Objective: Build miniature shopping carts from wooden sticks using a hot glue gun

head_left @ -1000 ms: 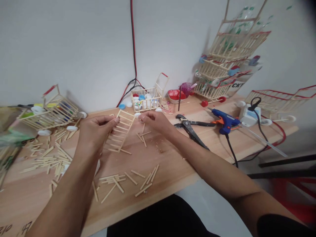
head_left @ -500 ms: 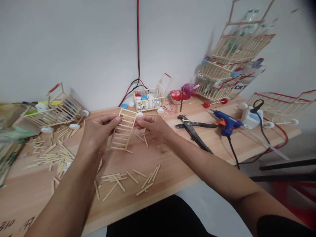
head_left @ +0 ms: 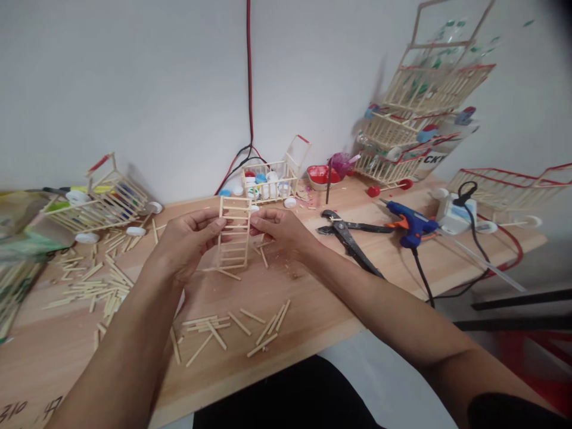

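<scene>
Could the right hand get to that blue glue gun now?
Probably yes, if the right hand lets go of the stick frame: the black pliers lie between it and the glue gun but look low enough to reach over.

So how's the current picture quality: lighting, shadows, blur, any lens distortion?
In the head view, light is soft and fairly even, with a faint shadow on the wall beside the stacked carts; in the head view, the stick bundle at the left edge is smeared, the held stick frame clearer; in the head view, the sides look stretched, the upper-right corner dark.
</scene>
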The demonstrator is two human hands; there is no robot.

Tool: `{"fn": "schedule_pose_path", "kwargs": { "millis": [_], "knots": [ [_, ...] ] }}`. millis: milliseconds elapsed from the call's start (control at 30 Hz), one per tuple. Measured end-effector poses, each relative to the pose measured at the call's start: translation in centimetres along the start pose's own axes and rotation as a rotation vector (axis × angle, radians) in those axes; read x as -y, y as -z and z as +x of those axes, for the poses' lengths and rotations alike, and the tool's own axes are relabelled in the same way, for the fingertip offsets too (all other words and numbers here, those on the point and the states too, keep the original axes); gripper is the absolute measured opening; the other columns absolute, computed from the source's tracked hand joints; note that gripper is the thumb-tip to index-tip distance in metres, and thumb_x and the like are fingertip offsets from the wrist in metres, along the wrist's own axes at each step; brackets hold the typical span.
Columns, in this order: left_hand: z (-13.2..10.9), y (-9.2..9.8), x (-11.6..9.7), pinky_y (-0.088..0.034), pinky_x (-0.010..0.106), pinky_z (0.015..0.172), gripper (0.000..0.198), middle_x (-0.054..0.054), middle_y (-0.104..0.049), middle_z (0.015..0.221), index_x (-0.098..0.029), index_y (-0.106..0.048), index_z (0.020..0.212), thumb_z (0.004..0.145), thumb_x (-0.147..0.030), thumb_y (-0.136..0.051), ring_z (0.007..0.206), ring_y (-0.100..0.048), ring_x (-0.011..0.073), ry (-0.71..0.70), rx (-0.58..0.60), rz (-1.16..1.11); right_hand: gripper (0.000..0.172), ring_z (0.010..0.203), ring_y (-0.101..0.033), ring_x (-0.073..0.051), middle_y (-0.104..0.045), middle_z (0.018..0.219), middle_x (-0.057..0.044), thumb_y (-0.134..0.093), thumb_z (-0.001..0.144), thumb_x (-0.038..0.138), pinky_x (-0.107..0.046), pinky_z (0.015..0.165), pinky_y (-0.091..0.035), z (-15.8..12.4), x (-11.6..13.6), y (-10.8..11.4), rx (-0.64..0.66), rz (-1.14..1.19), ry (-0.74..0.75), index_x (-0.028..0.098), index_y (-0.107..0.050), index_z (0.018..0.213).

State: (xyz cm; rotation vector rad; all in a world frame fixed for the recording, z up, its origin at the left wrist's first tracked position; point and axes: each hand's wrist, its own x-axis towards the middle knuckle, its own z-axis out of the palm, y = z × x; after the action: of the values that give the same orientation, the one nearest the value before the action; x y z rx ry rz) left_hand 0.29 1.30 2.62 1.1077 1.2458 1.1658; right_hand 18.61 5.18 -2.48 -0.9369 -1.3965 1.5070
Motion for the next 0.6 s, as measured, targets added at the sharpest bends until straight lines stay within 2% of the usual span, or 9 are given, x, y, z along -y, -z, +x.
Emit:
{"fn": "schedule_pose_path", "kwargs": {
  "millis": [233, 367, 467, 533, 600],
  "knots": [
    [0.2, 0.6, -0.2, -0.057, 0.039, 0.080, 0.039, 0.012, -0.073, 0.101, -0.016, -0.073, 0.095, 0.058, -0.022, -0.084, 0.094, -0.069, 0.0251, 0.042, 0.139, -0.020, 0.021, 0.063, -0.056, -0.008, -0.063, 0.072, 0.001, -0.067, 0.078, 0.037, -0.019, 0.054, -0.040, 0.2, -0.1, 0.2, 0.003, -0.016, 0.027, 0.017, -0.062, 0.076],
    [0.6, 1.3, 0.1, -0.056, 0.039, 0.085, 0.047, 0.012, -0.072, 0.105, -0.017, -0.070, 0.102, 0.056, -0.015, -0.081, 0.096, -0.068, 0.0252, 0.034, 0.158, 0.006, 0.023, 0.058, -0.050, -0.007, -0.058, 0.067, 0.003, -0.066, 0.077, 0.038, -0.020, 0.054, -0.040, 0.4, -0.3, 0.4, 0.002, -0.001, 0.072, 0.017, -0.059, 0.071],
    [0.8, 1.6, 0.1, -0.056, 0.040, 0.084, 0.056, 0.013, -0.070, 0.110, -0.018, -0.065, 0.112, 0.058, -0.016, -0.079, 0.098, -0.067, 0.0255, -0.024, 0.021, 0.035, 0.021, 0.058, -0.049, -0.008, -0.057, 0.067, 0.002, -0.064, 0.078, 0.037, -0.020, 0.054, -0.040, 0.4, -0.2, 0.4, 0.003, -0.031, 0.085, 0.016, -0.060, 0.073],
    [0.7, 1.6, -0.1, -0.055, 0.039, 0.085, 0.054, 0.013, -0.068, 0.113, -0.019, -0.062, 0.115, 0.063, -0.023, -0.076, 0.101, -0.066, 0.0253, -0.137, -0.140, 0.084, 0.019, 0.059, -0.050, -0.008, -0.058, 0.068, 0.002, -0.063, 0.078, 0.034, -0.020, 0.053, -0.040, 0.3, 0.0, 0.2, 0.001, -0.058, 0.096, 0.016, -0.060, 0.074],
    [0.4, 1.4, -0.4, -0.052, 0.040, 0.091, 0.044, 0.010, -0.066, 0.118, -0.022, -0.063, 0.112, 0.070, -0.029, -0.072, 0.108, -0.062, 0.0254, -0.293, -0.252, 0.240, 0.016, 0.060, -0.052, -0.008, -0.059, 0.069, 0.001, -0.062, 0.078, 0.032, -0.020, 0.053, -0.041, 0.1, 0.2, 0.0, -0.001, -0.076, 0.105, 0.016, -0.060, 0.076]
  ]
}}
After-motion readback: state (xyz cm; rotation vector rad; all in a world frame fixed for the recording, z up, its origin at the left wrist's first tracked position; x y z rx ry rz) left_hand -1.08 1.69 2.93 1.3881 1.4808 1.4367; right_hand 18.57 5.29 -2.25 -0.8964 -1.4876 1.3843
